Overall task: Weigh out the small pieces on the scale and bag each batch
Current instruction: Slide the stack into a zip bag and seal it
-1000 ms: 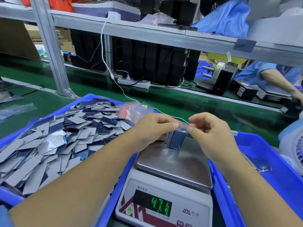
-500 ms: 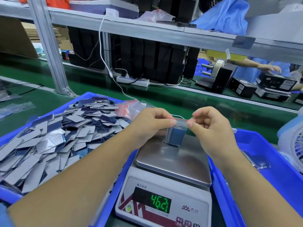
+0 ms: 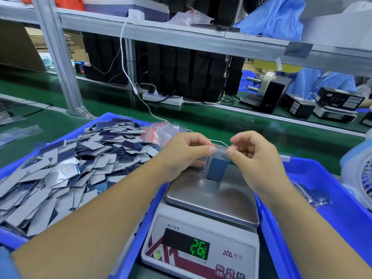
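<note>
A small clear zip bag (image 3: 217, 168) with a red seal strip holds a stack of blue pieces and stands on the steel pan of the scale (image 3: 211, 200). My left hand (image 3: 185, 152) pinches the bag's top at its left end. My right hand (image 3: 255, 156) pinches the top at its right end. The scale's green display (image 3: 198, 251) reads about 26. A heap of loose grey and blue pieces (image 3: 60, 170) fills the blue bin (image 3: 112, 117) on the left.
Empty red-strip bags (image 3: 157, 131) lie at the left bin's far corner. A second blue bin (image 3: 326, 198) on the right holds filled bags (image 3: 310, 196). A white fan (image 3: 362, 178) stands at the right edge. Beyond the green belt (image 3: 201, 119) are a power strip, boxes and another worker.
The display dropped from about 47 to 46 to 26. Both hands stayed on the bag's top, with the bag rising slightly off its full rest on the pan.
</note>
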The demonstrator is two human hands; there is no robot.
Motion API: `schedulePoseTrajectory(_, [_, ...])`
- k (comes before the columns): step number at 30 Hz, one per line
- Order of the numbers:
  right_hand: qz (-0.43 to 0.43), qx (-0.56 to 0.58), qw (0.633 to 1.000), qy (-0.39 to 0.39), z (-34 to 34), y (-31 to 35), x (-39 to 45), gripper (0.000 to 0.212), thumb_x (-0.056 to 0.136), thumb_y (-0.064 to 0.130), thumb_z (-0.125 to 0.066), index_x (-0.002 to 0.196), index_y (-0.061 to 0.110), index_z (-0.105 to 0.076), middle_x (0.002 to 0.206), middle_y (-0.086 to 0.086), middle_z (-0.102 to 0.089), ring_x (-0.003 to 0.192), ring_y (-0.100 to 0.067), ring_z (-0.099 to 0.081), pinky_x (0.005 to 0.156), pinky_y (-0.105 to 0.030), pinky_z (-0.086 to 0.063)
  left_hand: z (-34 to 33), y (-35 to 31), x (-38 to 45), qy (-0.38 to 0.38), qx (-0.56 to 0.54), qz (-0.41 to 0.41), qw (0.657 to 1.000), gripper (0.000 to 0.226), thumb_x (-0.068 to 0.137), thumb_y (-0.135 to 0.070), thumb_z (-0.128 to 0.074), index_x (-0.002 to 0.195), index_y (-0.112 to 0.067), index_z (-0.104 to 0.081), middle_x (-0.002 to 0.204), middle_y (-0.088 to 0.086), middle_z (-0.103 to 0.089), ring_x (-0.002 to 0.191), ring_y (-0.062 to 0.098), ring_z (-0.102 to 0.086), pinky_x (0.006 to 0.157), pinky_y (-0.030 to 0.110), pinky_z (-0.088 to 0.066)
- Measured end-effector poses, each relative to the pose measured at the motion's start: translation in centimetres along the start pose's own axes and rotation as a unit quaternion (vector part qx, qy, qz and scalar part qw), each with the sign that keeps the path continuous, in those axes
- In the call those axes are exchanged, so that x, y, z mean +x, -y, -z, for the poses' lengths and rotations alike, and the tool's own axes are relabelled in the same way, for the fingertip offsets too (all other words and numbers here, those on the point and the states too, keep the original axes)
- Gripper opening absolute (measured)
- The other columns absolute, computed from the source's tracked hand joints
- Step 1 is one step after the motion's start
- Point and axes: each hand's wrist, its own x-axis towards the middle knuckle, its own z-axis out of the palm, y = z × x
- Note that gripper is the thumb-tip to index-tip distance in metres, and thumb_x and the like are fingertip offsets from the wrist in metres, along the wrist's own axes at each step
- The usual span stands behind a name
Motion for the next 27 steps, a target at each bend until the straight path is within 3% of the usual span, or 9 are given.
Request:
schedulePoseTrajectory(6, [0.006, -0.001, 1.000, 0.026, -0.32, 0.21, -0.19, 0.033, 0.087, 0.006, -0.073, 0.092, 0.037, -0.063, 0.078, 0.016, -0.068, 0.066, -0.005, -0.056, 0.061, -0.018, -0.048, -0.19, -0.18, -0.21, 0.005, 0.012, 0.007, 1.000, 0.011, 0.077, -0.019, -0.076, 0.069, -0.027, -0.075, 0.080, 0.002, -0.070, 0.084, 0.020, -0.068, 0.069, 0.030, -0.056])
schedulePoseTrajectory(12, [-0.004, 0.020, 0.999, 0.024, -0.11, 0.45, -0.20, 0.033, 0.086, 0.003, -0.073, 0.091, 0.034, -0.062, 0.074, 0.009, -0.070, 0.065, -0.008, -0.059, 0.061, -0.027, -0.048, -0.14, -0.10, -0.28, 0.017, 0.032, -0.009, 0.999, 0.025, 0.090, -0.005, -0.071, 0.073, -0.024, -0.074, 0.078, 0.003, -0.068, 0.082, 0.020, -0.064, 0.074, 0.034, -0.059])
schedulePoseTrajectory(18, [-0.003, 0.025, 0.999, 0.045, -0.33, 0.56, -0.36, 0.034, 0.089, 0.005, -0.071, 0.104, 0.034, -0.060, 0.077, 0.001, -0.071, 0.064, -0.012, -0.059, 0.063, -0.035, -0.050, -0.65, -0.13, -0.47, 0.007, 0.071, -0.043, 0.997, 0.013, 0.088, -0.004, -0.071, 0.080, -0.013, -0.065, 0.079, 0.010, -0.060, 0.080, 0.024, -0.050, 0.078, 0.041, -0.041])
schedulePoseTrajectory(22, [0.000, 0.033, 0.999, 0.041, -0.43, 0.67, -0.44, 0.038, 0.088, 0.004, -0.071, 0.097, 0.038, -0.058, 0.076, 0.000, -0.071, 0.062, -0.011, -0.059, 0.059, -0.025, -0.048, -0.74, -0.12, -0.56, 0.011, 0.112, -0.071, 0.991, 0.008, 0.084, -0.012, -0.072, 0.080, -0.016, -0.066, 0.073, -0.006, -0.062, 0.075, 0.014, -0.057, 0.074, 0.036, -0.048])
schedulePoseTrajectory(25, [0.010, 0.017, 0.999, 0.041, -0.39, 0.63, -0.48, 0.038, 0.087, 0.005, -0.072, 0.094, 0.039, -0.056, 0.077, 0.001, -0.071, 0.065, -0.016, -0.062, 0.059, -0.020, -0.048, -0.84, -0.01, -0.53, 0.011, 0.139, -0.086, 0.987, 0.003, 0.079, -0.020, -0.071, 0.078, -0.020, -0.069, 0.077, -0.002, -0.067, 0.082, 0.021, -0.063, 0.088, 0.053, -0.053])
schedulePoseTrajectory(27, [0.017, 0.005, 0.999, 0.042, -0.40, 0.63, -0.46, 0.038, 0.087, 0.005, -0.072, 0.092, 0.039, -0.056, 0.077, 0.002, -0.071, 0.067, -0.020, -0.063, 0.060, -0.022, -0.049, -0.80, 0.03, -0.49, 0.011, 0.141, -0.094, 0.986, 0.004, 0.078, -0.021, -0.071, 0.076, -0.023, -0.069, 0.078, -0.001, -0.066, 0.082, 0.023, -0.062, 0.091, 0.058, -0.051])
